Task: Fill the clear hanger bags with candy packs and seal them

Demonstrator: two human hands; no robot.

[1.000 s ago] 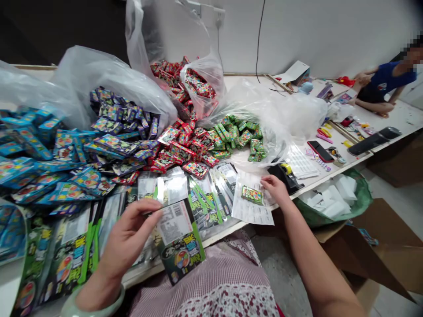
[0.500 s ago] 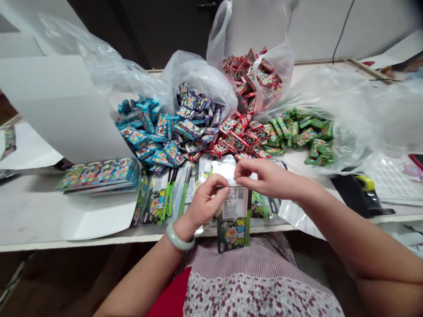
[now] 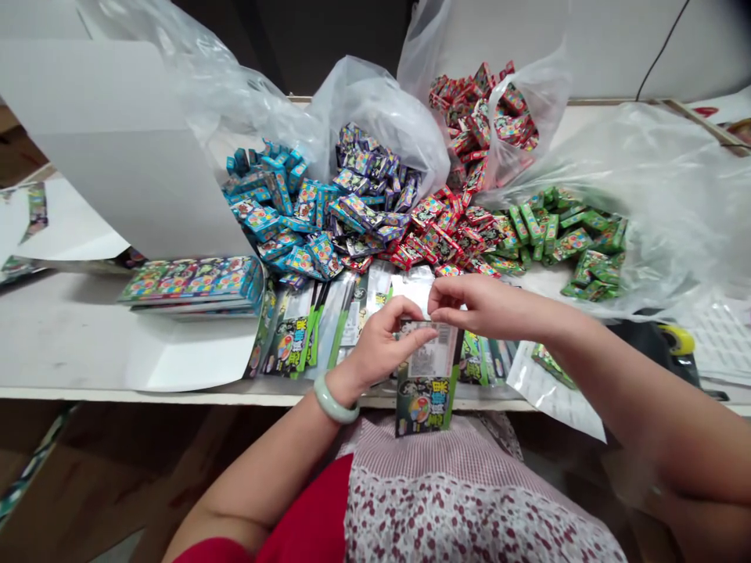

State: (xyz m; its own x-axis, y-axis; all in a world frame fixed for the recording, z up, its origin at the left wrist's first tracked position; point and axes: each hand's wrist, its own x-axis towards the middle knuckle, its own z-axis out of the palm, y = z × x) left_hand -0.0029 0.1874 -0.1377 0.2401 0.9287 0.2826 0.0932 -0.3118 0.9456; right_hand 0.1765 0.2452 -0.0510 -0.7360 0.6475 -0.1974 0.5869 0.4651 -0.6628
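A black and green printed pouch point(image 3: 425, 407) with a clear window hangs upright at the table's front edge, over my lap. My left hand point(image 3: 384, 340), with a pale bangle at its wrist, is closed on the pouch's upper left side, thumb lying across near the top. At the pouch's top edge, the fingers of my right hand point(image 3: 472, 305) are pinched on its whitish clear flap. Part of the flap is hidden behind the fingers. Beneath and behind both hands lie several similar flat pouches point(image 3: 293, 336) in a row.
Heaps of small blue boxes point(image 3: 270, 195), purple boxes point(image 3: 375, 168), red boxes point(image 3: 434, 227) and green boxes point(image 3: 587, 234) spill from clear bags at the back. An open white carton point(image 3: 193, 363) with stacked box strips point(image 3: 193, 281) stands left. A yellow tape roll point(image 3: 677, 340) lies right.
The view has shifted, so the table appears higher and farther right. My left thumb now stretches farther across the pouch's top. My right hand stays pinched at the top edge.
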